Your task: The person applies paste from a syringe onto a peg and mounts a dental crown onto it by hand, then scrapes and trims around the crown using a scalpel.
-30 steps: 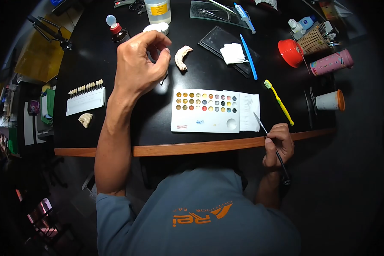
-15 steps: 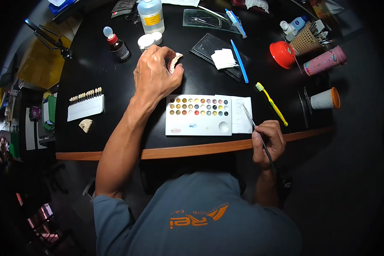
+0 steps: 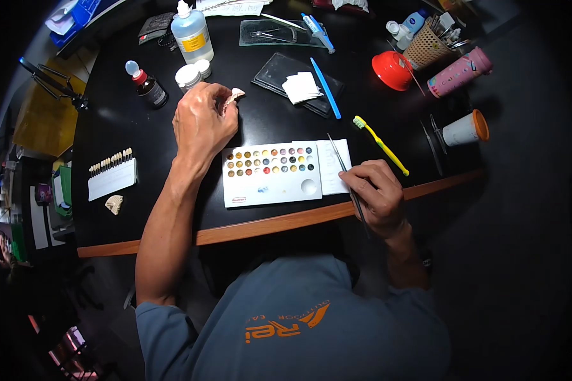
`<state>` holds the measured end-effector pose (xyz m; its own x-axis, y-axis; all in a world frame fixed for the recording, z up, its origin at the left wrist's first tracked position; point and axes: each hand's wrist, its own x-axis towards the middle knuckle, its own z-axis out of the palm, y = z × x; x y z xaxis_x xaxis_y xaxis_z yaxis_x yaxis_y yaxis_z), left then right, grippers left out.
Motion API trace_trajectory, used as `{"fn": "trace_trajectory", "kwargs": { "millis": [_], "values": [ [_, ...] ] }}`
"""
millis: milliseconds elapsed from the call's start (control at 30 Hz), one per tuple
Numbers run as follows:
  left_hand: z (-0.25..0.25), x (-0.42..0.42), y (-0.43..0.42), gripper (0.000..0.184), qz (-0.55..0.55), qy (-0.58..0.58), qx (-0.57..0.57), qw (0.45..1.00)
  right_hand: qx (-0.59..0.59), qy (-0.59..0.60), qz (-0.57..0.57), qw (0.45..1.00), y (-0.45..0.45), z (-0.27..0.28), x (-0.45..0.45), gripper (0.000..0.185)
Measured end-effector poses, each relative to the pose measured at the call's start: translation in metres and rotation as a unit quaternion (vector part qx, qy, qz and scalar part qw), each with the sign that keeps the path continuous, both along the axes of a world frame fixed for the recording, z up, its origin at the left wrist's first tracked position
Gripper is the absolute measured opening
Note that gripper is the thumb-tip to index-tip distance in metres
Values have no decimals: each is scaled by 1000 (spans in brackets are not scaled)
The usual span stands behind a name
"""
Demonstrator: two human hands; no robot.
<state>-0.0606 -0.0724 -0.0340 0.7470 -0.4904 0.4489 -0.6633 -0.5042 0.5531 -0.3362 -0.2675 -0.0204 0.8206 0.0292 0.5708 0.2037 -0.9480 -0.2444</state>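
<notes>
My left hand point(image 3: 203, 120) is closed on a small cream dental model point(image 3: 237, 94) above the back of the table. Part of the model sticks out past the fingertips; the rest is hidden by the hand. In my right hand point(image 3: 378, 193) is a thin dark-handled brush point(image 3: 335, 149), pinched between thumb and fingers. Its tip points away from me, over the far part of a white pad point(image 3: 332, 171). Left of that pad lies a white palette point(image 3: 273, 198) with rows of coloured wells and a blue smear.
At left stand a tooth shade guide point(image 3: 112, 179) and a cream tooth-shaped piece point(image 3: 114, 204). Bottles point(image 3: 192, 38) and white jars point(image 3: 188, 76) sit behind my left hand. A yellow toothbrush point(image 3: 382, 147), a white cup point(image 3: 461, 132) and a red bowl point(image 3: 391, 70) are at right.
The whole view has shifted, so the table things appear further left. My right hand has moved forward over the table edge, its brush reaching further across the pad. The model shows less of itself.
</notes>
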Motion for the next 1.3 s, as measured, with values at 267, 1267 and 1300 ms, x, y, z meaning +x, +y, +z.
{"fn": "trace_trajectory", "kwargs": {
  "millis": [267, 1267, 1300],
  "values": [
    [-1, -2, 1, 15, -17, -47, -11, 999, -87, 84, 37, 992, -10, 16, 11, 23],
    [20, 3, 12, 14, -126, -72, -153, 978, 204, 126, -84, 967, -47, 19, 175, 23],
    [20, 2, 12, 14, -127, -76, -158, 976, 243, 121, -83, 959, -48, 18, 174, 22]
  ]
}}
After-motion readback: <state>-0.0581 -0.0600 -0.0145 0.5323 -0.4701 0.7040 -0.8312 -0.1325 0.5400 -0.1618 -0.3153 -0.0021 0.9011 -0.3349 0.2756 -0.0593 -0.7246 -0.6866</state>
